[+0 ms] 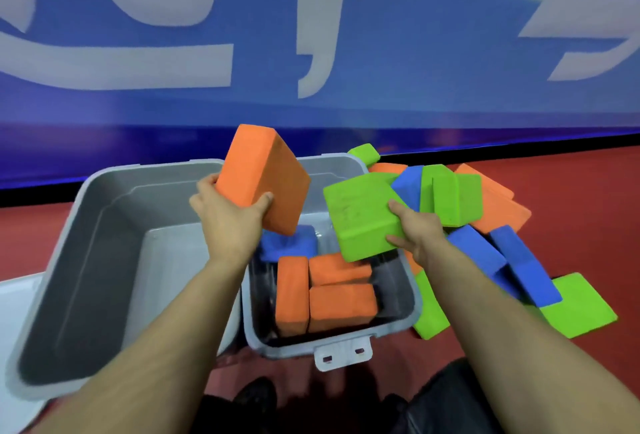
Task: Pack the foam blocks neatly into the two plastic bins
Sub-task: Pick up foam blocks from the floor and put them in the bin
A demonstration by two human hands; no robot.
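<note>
Partly hidden, left hand (228, 215) grips orange block (265, 175); right hand (417, 229) grips green block (360, 217).

Matt foam blocks (346, 302) (plastic bins (398, 322)).

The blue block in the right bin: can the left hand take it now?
Probably not yet. The left hand already grips an orange block, which hangs right above the blue block. It must put that one down first.

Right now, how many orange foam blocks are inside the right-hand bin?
3 visible: one upright orange block on the left, two stacked blocks beside it in the right bin. More may be hidden beneath.
</note>
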